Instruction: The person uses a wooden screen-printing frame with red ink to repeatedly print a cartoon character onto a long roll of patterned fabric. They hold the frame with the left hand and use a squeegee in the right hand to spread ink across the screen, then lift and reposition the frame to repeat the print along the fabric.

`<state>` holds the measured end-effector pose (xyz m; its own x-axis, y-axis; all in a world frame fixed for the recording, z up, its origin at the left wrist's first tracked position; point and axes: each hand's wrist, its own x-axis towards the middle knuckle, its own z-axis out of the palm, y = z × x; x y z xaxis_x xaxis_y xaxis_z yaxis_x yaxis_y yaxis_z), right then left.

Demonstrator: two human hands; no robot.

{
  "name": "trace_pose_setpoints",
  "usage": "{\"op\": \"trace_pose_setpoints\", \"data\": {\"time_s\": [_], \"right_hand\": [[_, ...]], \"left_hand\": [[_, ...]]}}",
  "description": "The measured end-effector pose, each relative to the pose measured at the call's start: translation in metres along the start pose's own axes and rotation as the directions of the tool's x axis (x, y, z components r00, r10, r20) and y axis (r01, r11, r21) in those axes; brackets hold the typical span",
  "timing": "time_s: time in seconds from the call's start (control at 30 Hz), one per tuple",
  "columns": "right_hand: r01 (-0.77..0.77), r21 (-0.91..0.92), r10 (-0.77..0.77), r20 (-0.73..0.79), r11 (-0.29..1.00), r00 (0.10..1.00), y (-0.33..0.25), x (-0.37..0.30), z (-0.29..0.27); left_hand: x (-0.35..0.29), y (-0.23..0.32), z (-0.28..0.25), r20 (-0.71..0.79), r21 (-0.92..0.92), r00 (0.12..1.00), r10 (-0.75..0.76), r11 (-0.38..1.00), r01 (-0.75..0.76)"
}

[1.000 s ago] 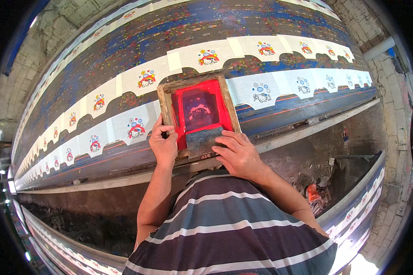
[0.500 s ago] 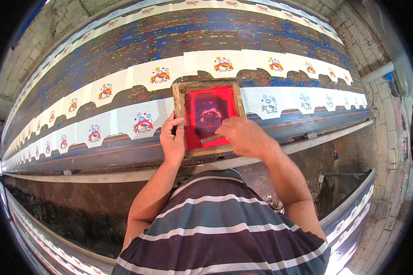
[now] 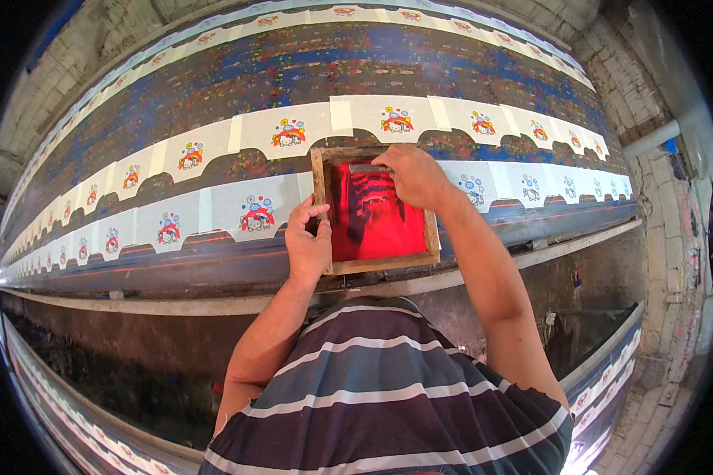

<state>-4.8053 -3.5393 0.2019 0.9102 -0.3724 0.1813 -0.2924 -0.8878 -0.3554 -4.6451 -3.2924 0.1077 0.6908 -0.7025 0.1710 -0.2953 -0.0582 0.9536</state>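
Note:
A wooden-framed printing screen [image 3: 434, 237] lies over the near row of pale fabric pieces, its mesh coated with red ink [image 3: 384, 237]. My left hand [image 3: 309, 241] grips the frame's left side, thumb and fingers around the wood. At the far end of the screen, my right hand [image 3: 414, 176] is closed on a squeegee [image 3: 366, 168], whose blade rests on the mesh. Dark streaks show through the red below the blade. Left of the frame, a fabric piece [image 3: 255, 218] bears a print with a red arc; pieces to the right [image 3: 472, 186] show blue and black outlines without red.
The long dark printing table [image 3: 214, 247] carries another row of printed fabric pieces [image 3: 289, 134] farther back. A pale rail [image 3: 182, 305] runs along its near edge. Another table with prints [image 3: 610, 372] stands at lower right, and a brick wall [image 3: 650, 237] at the right.
My right hand has pushed the squeegee from the near end of the screen to its far end. The red ink now covers the near part of the mesh. My left hand stays on the frame.

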Motion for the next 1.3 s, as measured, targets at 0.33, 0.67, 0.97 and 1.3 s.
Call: {"op": "trace_pose_setpoints", "data": {"time_s": [0.33, 0.67, 0.97, 1.3], "right_hand": [[0.033, -0.043, -0.033, -0.01, 0.999, 0.999, -0.09, -0.102, 0.017], [0.016, 0.222, 0.006, -0.099, 0.975, 0.995, -0.107, -0.145, 0.004], [-0.258, 0.565, 0.505, -0.339, 0.784, 0.793, -0.053, -0.214, 0.001], [-0.244, 0.573, 0.522, -0.388, 0.782, 0.76, 0.051, -0.298, -0.047]], "left_hand": [[-0.001, 0.012, 0.002, -0.022, -0.135, 0.997, -0.08, 0.988, 0.076], [-0.006, 0.012, -0.002, 0.037, 0.139, 0.997, 0.061, 0.988, -0.066], [-0.011, 0.035, 0.034, -0.026, 0.069, 0.997, 0.078, 0.995, -0.076], [-0.029, 0.065, 0.184, -0.001, -0.014, 0.995, 0.098, 0.995, -0.098]]}}
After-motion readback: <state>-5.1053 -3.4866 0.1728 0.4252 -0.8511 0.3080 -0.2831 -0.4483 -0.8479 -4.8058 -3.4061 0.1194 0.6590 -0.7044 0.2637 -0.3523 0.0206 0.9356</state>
